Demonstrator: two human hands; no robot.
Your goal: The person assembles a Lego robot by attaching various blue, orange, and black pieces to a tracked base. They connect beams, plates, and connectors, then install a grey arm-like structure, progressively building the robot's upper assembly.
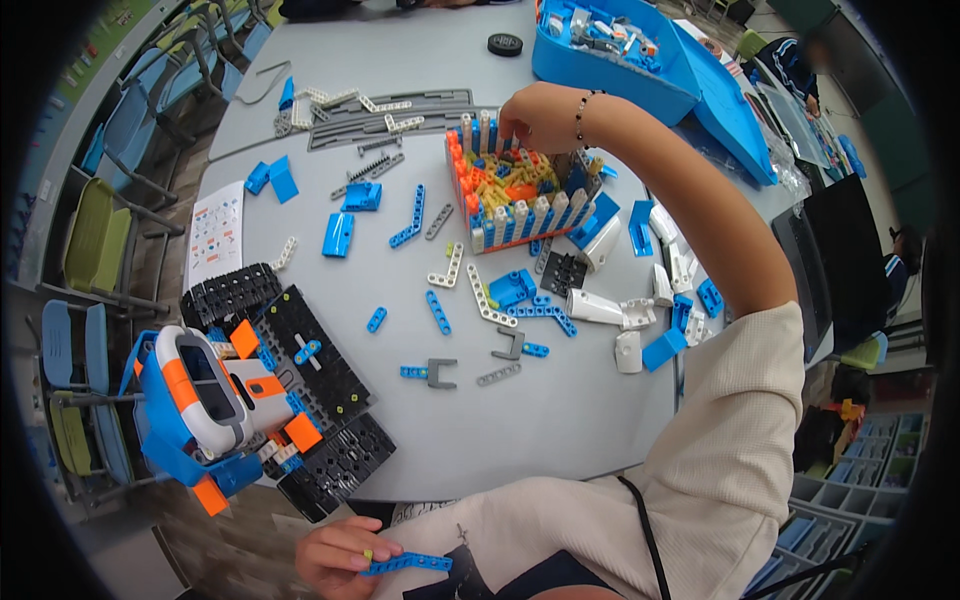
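My left hand (338, 556) is closed on a blue beam (418, 564) at the lower edge, close to my shirt. A small yellow-green peg (368, 555) shows at the beam's end, by my fingertips. My right arm stretches across the table, and my right hand (545, 117) is over the far side of a box built of white, orange and blue bricks (530, 228). Its fingers are curled down and drawn together; whatever they hold, if anything, is hidden. Many small yellow, orange and blue pegs (505, 190) fill the box.
A tracked robot model (225, 385) in blue, white, orange and black stands at the left. Loose blue beams (438, 312), white shells (600, 308) and grey forks (440, 374) lie around the middle. A blue bin (620, 80) and black wheel (505, 44) are at the back.
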